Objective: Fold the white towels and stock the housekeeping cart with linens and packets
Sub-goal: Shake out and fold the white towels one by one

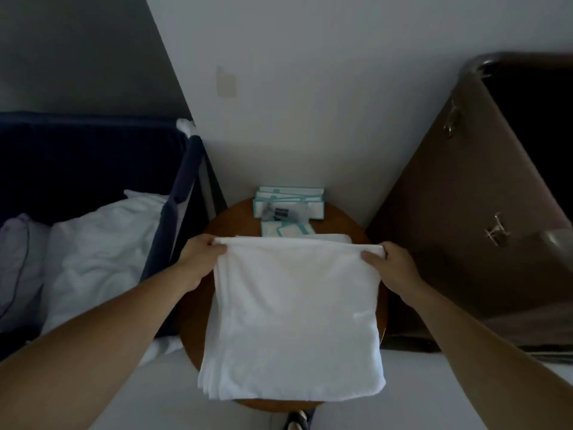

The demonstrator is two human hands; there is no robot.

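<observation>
Folded white terry towel (294,318) held by its far corners over a round brown wooden worktop (376,243).

At left of frame, a dark navy fabric bin (93,156) holds crumpled white linens (102,252). The left hand (203,254) and right hand (389,263) are each closed in a pinch on an upper towel corner; the soft, layered cloth lies over the worktop at lower centre. White packets with teal borders (288,204) stand at the worktop's far edge, centre frame. A brown case with metal latches (471,212) fills the right.

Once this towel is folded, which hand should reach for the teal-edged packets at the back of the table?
Probably either: the packets sit centred, about equally far from the left hand and right hand. Both currently pinch the white towel corners above the round table, so whichever lets go first.
</observation>
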